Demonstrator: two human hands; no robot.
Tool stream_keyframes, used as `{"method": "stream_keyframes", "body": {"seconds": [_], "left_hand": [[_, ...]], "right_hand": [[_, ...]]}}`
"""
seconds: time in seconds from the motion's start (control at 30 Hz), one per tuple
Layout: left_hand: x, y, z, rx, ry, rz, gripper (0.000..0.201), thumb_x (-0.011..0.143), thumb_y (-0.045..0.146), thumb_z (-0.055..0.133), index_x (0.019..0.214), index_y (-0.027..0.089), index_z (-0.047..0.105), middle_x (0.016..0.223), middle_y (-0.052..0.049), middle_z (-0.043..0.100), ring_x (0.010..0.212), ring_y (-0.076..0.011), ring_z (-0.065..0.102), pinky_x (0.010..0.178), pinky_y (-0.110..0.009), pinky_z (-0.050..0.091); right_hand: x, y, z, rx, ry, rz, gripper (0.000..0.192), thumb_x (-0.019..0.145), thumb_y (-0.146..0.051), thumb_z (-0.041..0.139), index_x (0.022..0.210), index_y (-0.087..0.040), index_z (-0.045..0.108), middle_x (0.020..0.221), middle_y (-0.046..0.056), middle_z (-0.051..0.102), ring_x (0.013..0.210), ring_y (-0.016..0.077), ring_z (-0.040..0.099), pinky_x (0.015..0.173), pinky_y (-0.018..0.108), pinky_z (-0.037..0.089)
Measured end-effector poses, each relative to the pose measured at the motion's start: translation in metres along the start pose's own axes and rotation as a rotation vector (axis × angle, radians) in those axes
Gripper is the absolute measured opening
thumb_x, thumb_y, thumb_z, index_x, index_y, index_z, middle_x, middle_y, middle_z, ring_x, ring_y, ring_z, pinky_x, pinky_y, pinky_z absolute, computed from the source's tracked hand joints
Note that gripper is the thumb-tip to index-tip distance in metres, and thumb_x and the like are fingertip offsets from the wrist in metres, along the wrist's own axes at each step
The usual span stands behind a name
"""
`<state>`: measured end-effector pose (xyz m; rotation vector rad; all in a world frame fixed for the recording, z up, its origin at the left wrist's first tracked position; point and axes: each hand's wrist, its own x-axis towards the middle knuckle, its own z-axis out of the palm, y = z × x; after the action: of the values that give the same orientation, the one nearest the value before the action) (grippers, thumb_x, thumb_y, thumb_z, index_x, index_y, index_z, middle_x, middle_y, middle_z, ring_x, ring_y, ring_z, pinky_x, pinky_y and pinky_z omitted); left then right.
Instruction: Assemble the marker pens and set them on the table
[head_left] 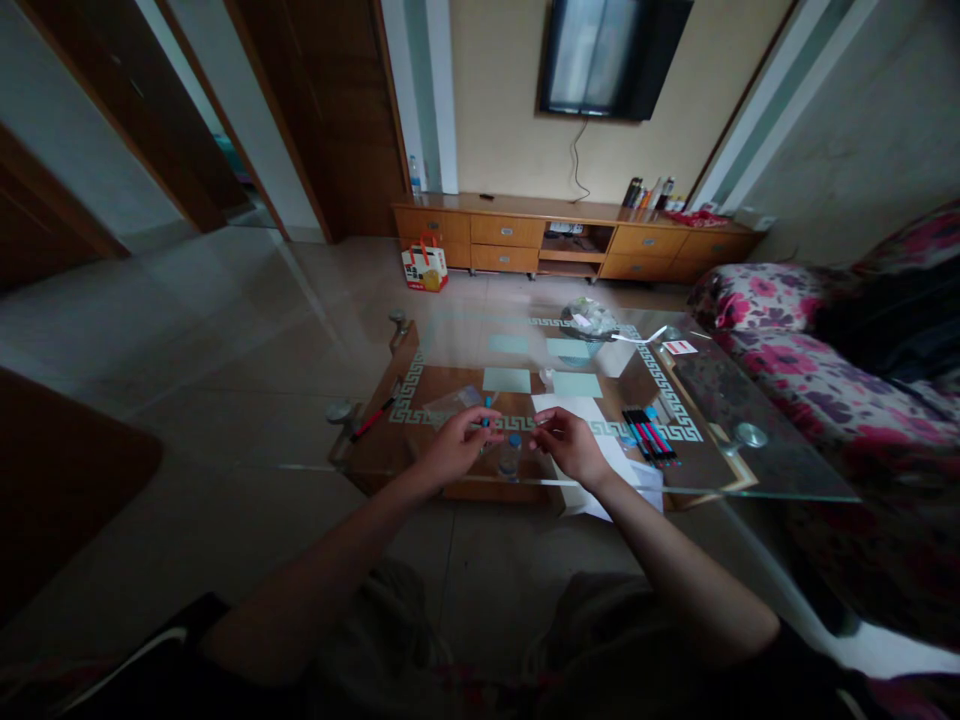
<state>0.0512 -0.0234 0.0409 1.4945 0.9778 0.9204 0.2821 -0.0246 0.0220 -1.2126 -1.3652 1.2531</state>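
Observation:
Over the near edge of the glass table [450, 340], my left hand [461, 445] is closed in a pinch. A small blue piece [486, 422] shows at its fingertips, too small to name exactly. Facing it a short gap away, my right hand [568, 445] has its thumb and fingers pinched around something tiny and pale that I cannot make out. Between and just below the hands, a small clear bottle [510, 458] with a blue cap stands upright. White paper sheets [611, 458] lie under and beside my right hand. Right of them, several black, red and blue pens [649, 436] lie in a row.
A red and black pen [373, 418] lies at the table's left side. Farther back are a crumpled plastic bag [591, 318] and a red and white card [680, 347]. A flowered sofa [795, 370] borders the right. Beyond stands a wooden TV cabinet [506, 231] with a paper bag [424, 266] before it.

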Motion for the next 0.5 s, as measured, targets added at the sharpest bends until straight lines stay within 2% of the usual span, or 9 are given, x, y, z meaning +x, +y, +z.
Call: {"method": "stream_keyframes", "body": {"seconds": [0.1, 0.17, 0.23, 0.33, 0.4, 0.5], "left_hand": [[0.007, 0.002, -0.006, 0.246, -0.057, 0.051, 0.026, 0.089, 0.029, 0.057, 0.112, 0.019, 0.065, 0.108, -0.008, 0.069, 0.096, -0.0211, 0.068, 0.086, -0.034, 0.054], [0.012, -0.002, -0.008, 0.332, -0.112, 0.058, 0.028, 0.089, 0.027, 0.056, 0.114, 0.017, 0.064, 0.108, -0.009, 0.070, 0.095, -0.0202, 0.068, 0.085, -0.033, 0.053], [0.015, -0.008, -0.009, 0.424, -0.146, 0.069, 0.029, 0.090, 0.027, 0.054, 0.115, 0.016, 0.064, 0.109, -0.009, 0.070, 0.094, -0.0195, 0.067, 0.084, -0.032, 0.052], [0.021, -0.018, -0.010, 0.617, -0.180, 0.146, 0.025, 0.090, 0.028, 0.057, 0.110, 0.018, 0.068, 0.103, -0.007, 0.071, 0.094, -0.0204, 0.066, 0.084, -0.031, 0.049], [0.025, -0.025, -0.010, 0.667, -0.246, 0.212, 0.024, 0.091, 0.029, 0.056, 0.109, 0.019, 0.068, 0.100, -0.006, 0.071, 0.093, -0.0199, 0.065, 0.085, -0.031, 0.048], [0.033, -0.035, -0.009, 0.704, -0.278, 0.273, 0.023, 0.092, 0.031, 0.056, 0.109, 0.019, 0.068, 0.098, -0.006, 0.070, 0.090, -0.0189, 0.064, 0.082, -0.029, 0.047]], "right_hand": [[0.009, 0.006, -0.005, -0.078, 0.009, -0.030, 0.025, 0.077, -0.033, 0.070, 0.094, -0.018, 0.058, 0.072, 0.001, 0.067, 0.060, 0.0129, 0.064, 0.060, 0.026, 0.054], [0.012, 0.011, -0.007, -0.128, 0.028, -0.042, 0.024, 0.075, -0.031, 0.069, 0.093, -0.018, 0.059, 0.079, 0.002, 0.067, 0.065, 0.0137, 0.066, 0.063, 0.027, 0.056], [0.014, 0.014, -0.009, -0.211, 0.060, -0.069, 0.028, 0.073, -0.030, 0.071, 0.096, -0.018, 0.060, 0.087, 0.002, 0.066, 0.067, 0.0139, 0.066, 0.062, 0.027, 0.055], [0.013, 0.017, -0.010, -0.315, 0.078, -0.128, 0.032, 0.074, -0.030, 0.070, 0.102, -0.020, 0.060, 0.084, 0.000, 0.063, 0.064, 0.0136, 0.065, 0.059, 0.026, 0.054], [0.013, 0.017, -0.009, -0.333, 0.070, -0.158, 0.031, 0.076, -0.030, 0.068, 0.104, -0.020, 0.059, 0.080, -0.002, 0.062, 0.063, 0.0137, 0.065, 0.059, 0.026, 0.054], [0.012, 0.015, -0.008, -0.357, 0.043, -0.211, 0.028, 0.080, -0.026, 0.065, 0.106, -0.020, 0.058, 0.083, 0.000, 0.065, 0.064, 0.0136, 0.066, 0.060, 0.025, 0.053]]}}
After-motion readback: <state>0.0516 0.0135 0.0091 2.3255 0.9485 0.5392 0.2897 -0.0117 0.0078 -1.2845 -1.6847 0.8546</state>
